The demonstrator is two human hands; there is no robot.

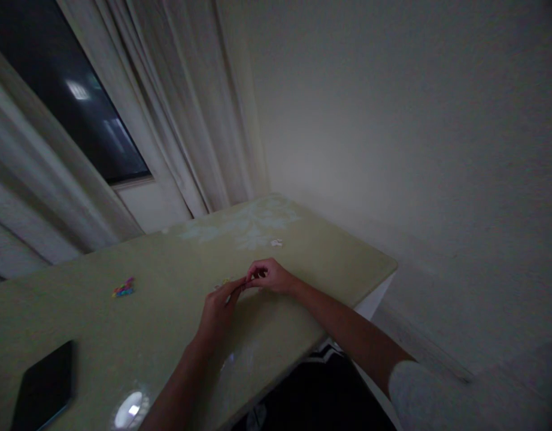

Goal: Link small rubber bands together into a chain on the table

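My left hand (221, 305) and my right hand (270, 276) meet at the fingertips above the table, near its front edge. Fingers of both are pinched together; whatever lies between them is too small and dark to make out. Just behind my left fingers shows a bit of small yellow and pale pieces (224, 282), partly covered by the hand. Beyond my right hand lies a small white piece (276, 243) on the tabletop.
The pale green table (177, 263) has a white leaf pattern at its far corner. A small heap of coloured pieces (124, 288) lies to the left. A dark tablet or phone-like slab (46, 386) rests at the near left. Curtains and a wall border the table.
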